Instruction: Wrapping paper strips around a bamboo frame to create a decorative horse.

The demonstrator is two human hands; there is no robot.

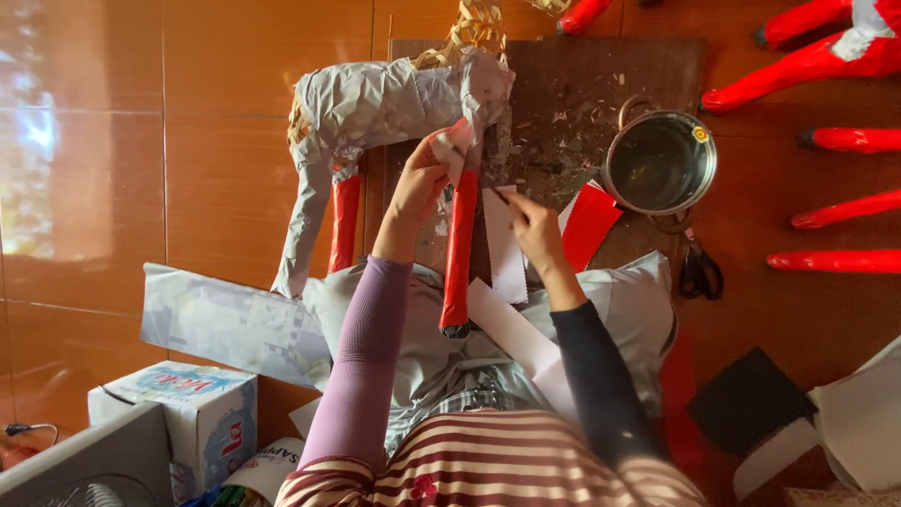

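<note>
1. On the dark wooden board (601, 75), a paper-covered animal figure (375, 108) was laid, with a woven straw frame showing at its top.
2. One leg of the figure, wrapped in red paper (458, 253), was stretched toward the person's lap.
3. The left hand (422, 183) was closed on a scrap of pale paper (449, 148), pressed against the upper end of that red leg.
4. The right hand (533, 225) was pinched around a thin dark stick (496, 194) and rested against a white paper strip (504, 253).
5. Just beside the right hand, a piece of red paper (589, 223) was seen on the board.
6. A metal pot (660, 161) was set at the board's right side; its inside looked dark and glossy, and its contents could not be told.
7. Scissors (699, 268) were left below the pot.
8. Several red cone-shaped pieces (835, 261) were spread over the floor at the right.
9. At lower left, a tissue box (183, 408) was placed near a sheet of grey paper (235, 324).
</note>
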